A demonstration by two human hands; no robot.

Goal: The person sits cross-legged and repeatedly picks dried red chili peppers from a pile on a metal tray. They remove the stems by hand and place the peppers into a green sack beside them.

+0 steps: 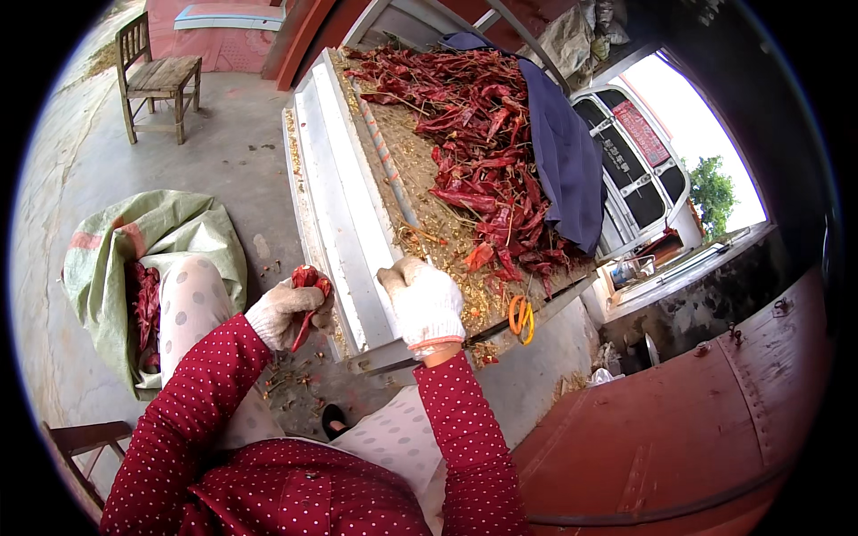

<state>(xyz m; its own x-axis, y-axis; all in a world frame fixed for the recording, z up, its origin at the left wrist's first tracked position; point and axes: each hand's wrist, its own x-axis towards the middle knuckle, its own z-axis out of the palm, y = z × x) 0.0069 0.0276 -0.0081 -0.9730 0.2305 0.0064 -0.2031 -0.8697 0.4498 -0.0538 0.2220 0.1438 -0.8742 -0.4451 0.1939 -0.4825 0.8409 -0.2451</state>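
My left hand (291,315), in a knitted work glove, is closed around dried red chili peppers (305,276). One pepper tip hangs below the fingers. My right hand (423,298), in a white knitted glove, is over the near edge of the work surface with its fingers curled. Whether anything is between those fingertips is hidden. Beyond it lies a large heap of dried red chili peppers (486,141) with their stems. Scissors (520,319) with orange and yellow handles rest at the near right edge, blades partly hidden.
A pale green woven sack (181,218) containing red chilies stands by my left leg. White metal ledges (348,201) run along the surface's left side. Dark blue cloth (563,154) covers the heap's right side. A wooden chair (161,74) stands farther back; a red metal panel (643,429) is at right.
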